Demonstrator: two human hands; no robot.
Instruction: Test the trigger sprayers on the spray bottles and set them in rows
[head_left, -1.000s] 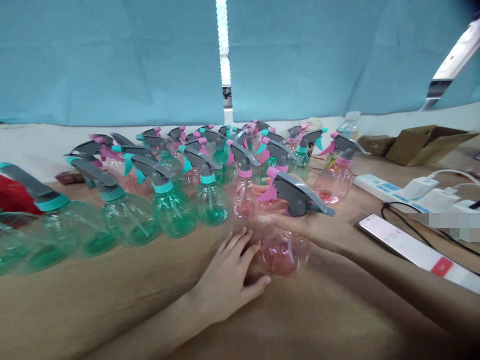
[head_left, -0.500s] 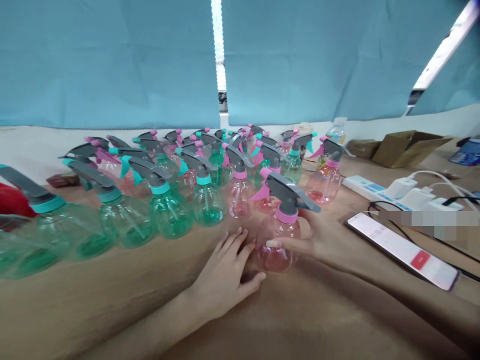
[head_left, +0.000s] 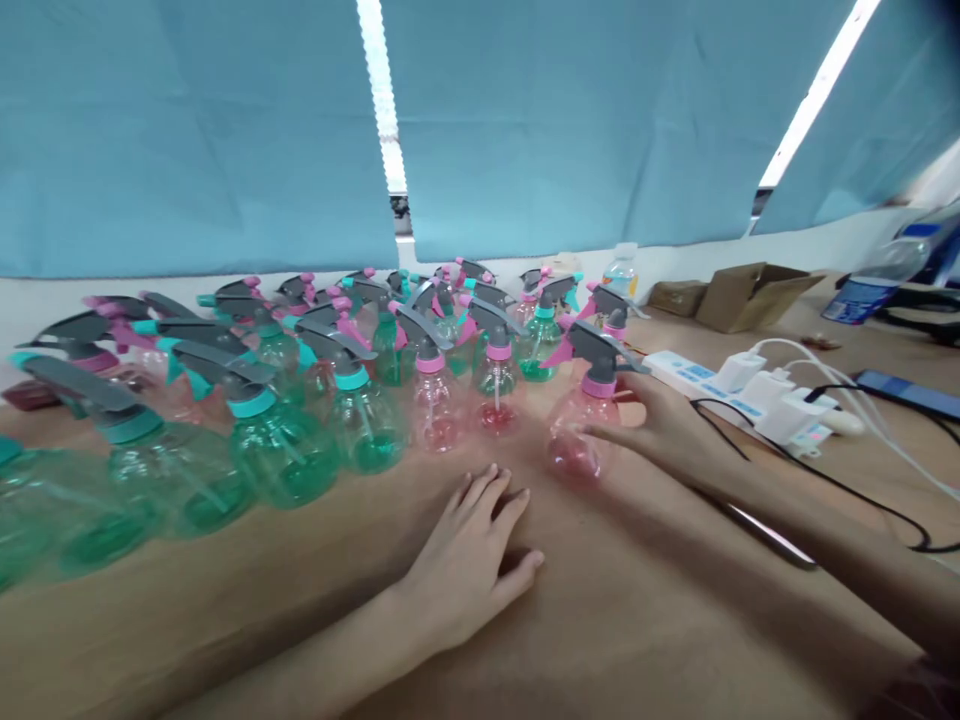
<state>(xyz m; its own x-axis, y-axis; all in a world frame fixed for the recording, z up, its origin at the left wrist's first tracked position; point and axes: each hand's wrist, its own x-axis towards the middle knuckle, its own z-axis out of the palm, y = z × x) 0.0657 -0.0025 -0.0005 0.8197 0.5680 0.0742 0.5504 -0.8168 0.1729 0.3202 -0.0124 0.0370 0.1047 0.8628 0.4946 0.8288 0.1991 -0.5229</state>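
Note:
A pink spray bottle (head_left: 583,445) with a grey and pink trigger head stands upright, and my right hand (head_left: 645,425) is wrapped round it from the right. Some pink liquid lies at its bottom. My left hand (head_left: 480,560) rests on the brown table (head_left: 645,610), fingers spread, holding nothing. Just beyond it are another pink spray bottle (head_left: 437,410) and a clear green spray bottle (head_left: 367,430), both upright. Farther left stands a greener spray bottle (head_left: 281,460) with a turquoise collar.
Several more green and pink spray bottles crowd the table's left and back. At right lie a white power strip (head_left: 694,380) with plugged-in chargers, black cables, and a phone (head_left: 772,535) partly behind my right arm. An open cardboard box (head_left: 750,297) and a water bottle (head_left: 877,280) stand behind.
My right hand has moved the pink spray bottle away from me, up to the other bottles. My left hand stays flat on the table. The view has turned to the right.

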